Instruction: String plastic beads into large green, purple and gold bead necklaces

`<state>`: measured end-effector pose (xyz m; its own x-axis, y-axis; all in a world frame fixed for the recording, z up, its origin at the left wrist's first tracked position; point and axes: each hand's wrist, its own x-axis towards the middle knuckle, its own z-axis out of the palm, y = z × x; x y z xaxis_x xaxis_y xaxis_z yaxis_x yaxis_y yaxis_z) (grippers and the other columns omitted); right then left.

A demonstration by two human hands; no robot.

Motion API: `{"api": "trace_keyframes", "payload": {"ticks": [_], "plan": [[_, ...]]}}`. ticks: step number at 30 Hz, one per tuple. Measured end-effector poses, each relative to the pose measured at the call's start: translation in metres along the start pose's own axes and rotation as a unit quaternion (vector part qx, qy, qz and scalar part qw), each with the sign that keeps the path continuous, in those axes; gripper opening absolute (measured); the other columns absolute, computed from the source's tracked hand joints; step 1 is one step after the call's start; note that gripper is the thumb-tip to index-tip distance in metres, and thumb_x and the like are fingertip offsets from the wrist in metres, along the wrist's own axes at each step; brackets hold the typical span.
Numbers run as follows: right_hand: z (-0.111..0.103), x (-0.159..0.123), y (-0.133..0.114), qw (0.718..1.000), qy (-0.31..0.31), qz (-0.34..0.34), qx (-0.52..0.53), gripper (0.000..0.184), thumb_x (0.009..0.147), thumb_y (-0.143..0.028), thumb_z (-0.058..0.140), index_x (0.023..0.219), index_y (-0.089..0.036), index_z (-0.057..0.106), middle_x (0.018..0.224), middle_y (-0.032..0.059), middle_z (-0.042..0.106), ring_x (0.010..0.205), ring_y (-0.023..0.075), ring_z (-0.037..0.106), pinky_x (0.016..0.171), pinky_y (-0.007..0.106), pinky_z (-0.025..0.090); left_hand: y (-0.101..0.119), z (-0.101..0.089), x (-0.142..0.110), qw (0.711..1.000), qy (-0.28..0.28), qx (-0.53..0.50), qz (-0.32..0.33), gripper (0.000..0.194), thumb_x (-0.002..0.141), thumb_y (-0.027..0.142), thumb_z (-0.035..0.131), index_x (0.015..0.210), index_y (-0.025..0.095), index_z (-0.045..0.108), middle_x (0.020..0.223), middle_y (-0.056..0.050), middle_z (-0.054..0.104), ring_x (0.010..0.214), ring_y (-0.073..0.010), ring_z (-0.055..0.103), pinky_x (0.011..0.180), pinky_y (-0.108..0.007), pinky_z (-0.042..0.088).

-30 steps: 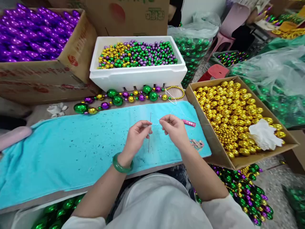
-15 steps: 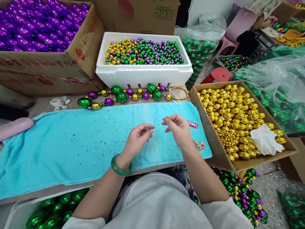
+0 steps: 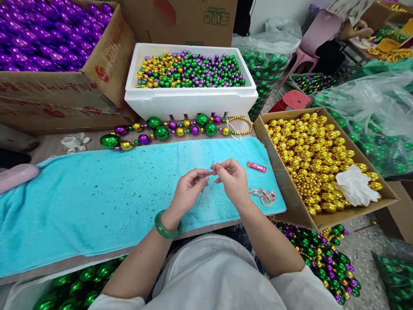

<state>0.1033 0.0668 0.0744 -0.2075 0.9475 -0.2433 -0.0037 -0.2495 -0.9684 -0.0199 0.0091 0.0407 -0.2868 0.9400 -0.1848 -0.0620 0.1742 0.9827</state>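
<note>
My left hand (image 3: 189, 190), a green bangle on its wrist, pinches a long thin needle (image 3: 200, 198) between thumb and fingertips. The needle leans with its upper tip toward the right. My right hand (image 3: 232, 181) is closed in a pinch on a fine white thread, its fingertips meeting those of the left at the needle. The thread's end is too small to make out. Both hands are above a turquoise towel (image 3: 129, 185). Beyond them lies a strung bead garland (image 3: 161, 132) in green, purple and gold. A pink packet (image 3: 257, 167) and small thread snips (image 3: 265, 195) lie right of my right hand.
A white foam box (image 3: 190, 100) of mixed small beads stands behind the garland. Boxes of purple beads (image 3: 48, 34) and gold beads (image 3: 306, 159) flank the towel. A pink object (image 3: 19, 177) rests at the left edge. Another person's hand (image 3: 363, 31) shows far right.
My right hand has moved left to my left hand, bringing its fingertips to the needle. The view has shifted slightly, and more of the snips and pink packet shows.
</note>
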Motion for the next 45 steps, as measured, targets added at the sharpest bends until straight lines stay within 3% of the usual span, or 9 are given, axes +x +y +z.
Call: {"api": "trace_keyframes", "payload": {"ticks": [11, 24, 31, 45], "plan": [[0.003, 0.003, 0.002, 1.0, -0.004, -0.008, -0.019, 0.018, 0.068, -0.034, 0.062, 0.072, -0.018, 0.055, 0.079, 0.0032, 0.068, 0.07, 0.0151, 0.063, 0.047, 0.022, 0.05, -0.005, -0.001, 0.0, 0.998, 0.017, 0.046, 0.051, 0.019, 0.076, 0.032, 0.066, 0.09, 0.019, 0.071, 0.083, -0.004, 0.069, 0.068, -0.013, 0.059, 0.055, -0.024, 0.047], [0.003, 0.005, 0.004, 1.0, 0.0, -0.01, -0.02, 0.017, 0.068, -0.033, 0.062, 0.071, -0.018, 0.056, 0.077, 0.0031, 0.068, 0.067, 0.0145, 0.062, 0.046, 0.022, 0.05, -0.009, -0.003, -0.002, 0.995, 0.016, 0.072, 0.065, 0.019, 0.08, 0.032, 0.064, 0.092, 0.02, 0.072, 0.085, -0.004, 0.067, 0.069, -0.0124, 0.058, 0.056, -0.023, 0.047], [0.003, 0.005, 0.007, 1.0, 0.0, -0.017, -0.015, 0.015, 0.07, -0.032, 0.062, 0.073, -0.018, 0.058, 0.076, 0.0023, 0.068, 0.068, 0.0145, 0.063, 0.047, 0.021, 0.05, -0.006, -0.001, 0.0, 0.999, 0.013, 0.019, 0.025, 0.021, 0.075, 0.033, 0.067, 0.09, 0.018, 0.07, 0.079, -0.003, 0.068, 0.063, -0.0122, 0.058, 0.055, -0.024, 0.048], [0.002, 0.008, 0.01, 0.999, -0.006, -0.022, -0.034, 0.015, 0.07, -0.032, 0.062, 0.071, -0.018, 0.058, 0.075, 0.0027, 0.068, 0.065, 0.0148, 0.063, 0.047, 0.023, 0.048, -0.008, 0.0, 0.0, 0.998, 0.018, 0.038, 0.045, 0.019, 0.076, 0.031, 0.066, 0.09, 0.019, 0.071, 0.085, -0.004, 0.067, 0.067, -0.0124, 0.058, 0.057, -0.024, 0.049]]}}
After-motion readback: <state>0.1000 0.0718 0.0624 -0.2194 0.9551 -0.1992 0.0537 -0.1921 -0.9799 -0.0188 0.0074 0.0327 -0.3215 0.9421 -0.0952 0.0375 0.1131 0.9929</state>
